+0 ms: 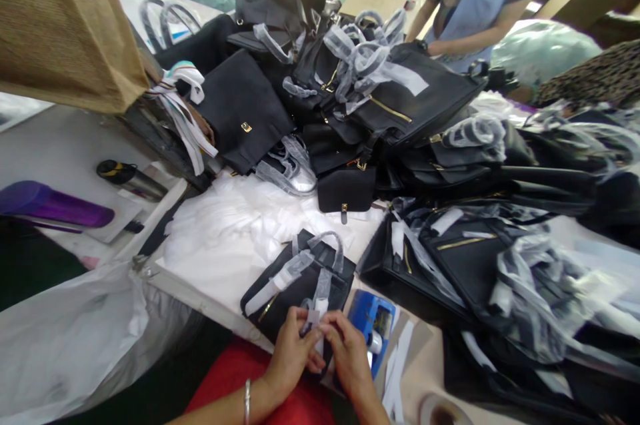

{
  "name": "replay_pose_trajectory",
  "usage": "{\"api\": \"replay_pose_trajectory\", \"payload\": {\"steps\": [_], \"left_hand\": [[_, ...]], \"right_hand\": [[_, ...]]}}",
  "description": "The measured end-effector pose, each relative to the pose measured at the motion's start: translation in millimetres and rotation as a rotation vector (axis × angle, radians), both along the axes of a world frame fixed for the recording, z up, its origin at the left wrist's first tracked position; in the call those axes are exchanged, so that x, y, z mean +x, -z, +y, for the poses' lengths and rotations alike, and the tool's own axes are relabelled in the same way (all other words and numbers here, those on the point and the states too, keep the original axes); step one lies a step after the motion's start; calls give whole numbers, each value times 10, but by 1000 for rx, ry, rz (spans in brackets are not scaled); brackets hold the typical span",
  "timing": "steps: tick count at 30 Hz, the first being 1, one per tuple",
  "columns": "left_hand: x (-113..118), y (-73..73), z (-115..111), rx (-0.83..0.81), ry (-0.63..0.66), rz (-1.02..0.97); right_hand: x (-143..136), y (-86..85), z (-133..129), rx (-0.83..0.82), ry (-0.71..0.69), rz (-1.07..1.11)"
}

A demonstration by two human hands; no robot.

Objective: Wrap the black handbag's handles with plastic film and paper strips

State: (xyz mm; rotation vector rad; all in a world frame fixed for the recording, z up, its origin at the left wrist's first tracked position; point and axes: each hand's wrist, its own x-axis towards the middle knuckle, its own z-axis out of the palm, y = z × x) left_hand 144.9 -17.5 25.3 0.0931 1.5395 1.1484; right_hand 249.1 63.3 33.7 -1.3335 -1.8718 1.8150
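Observation:
A small black handbag (286, 270) with a gold zip lies in front of me on the table edge, its handle (334, 238) wrapped in clear plastic. My left hand (294, 347) is closed around a plastic-wrapped strap (323, 286) at the bag's near side. A small whitish translucent piece (313, 317) shows at its fingertips. Close beside it, my right hand (349, 350) pinches the same strap's white wrapping. The fingers hide the exact grip. Just right of the bag stands a blue tape dispenser (371, 325).
White tissue sheets (215, 222) spread behind the bag. Black bags (245, 112) pile up at the back, more (465, 258) at right. White strips (399, 365) and a tape roll (440, 410) lie near me. Another person (465, 18) works across the table.

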Motion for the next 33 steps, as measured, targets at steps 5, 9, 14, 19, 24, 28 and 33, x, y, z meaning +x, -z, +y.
{"api": "replay_pose_trajectory", "payload": {"steps": [5,9,14,19,24,28,33], "left_hand": [[-36,-2,21,-17,80,33],[-87,-27,37,-33,84,-63],[-155,-91,62,-31,40,-179],[-198,-46,49,-8,61,-156],[-218,-11,38,19,88,-167],[-225,7,48,23,100,-178],[-220,21,39,14,109,-181]], "right_hand": [[57,-30,-13,-132,43,27],[91,-46,21,-208,65,66],[107,-72,77,-220,-7,107],[161,-107,99,-222,-51,96],[200,-162,163,-195,-116,99],[249,-147,203,-178,-123,63],[286,-169,216,-194,-157,78]]}}
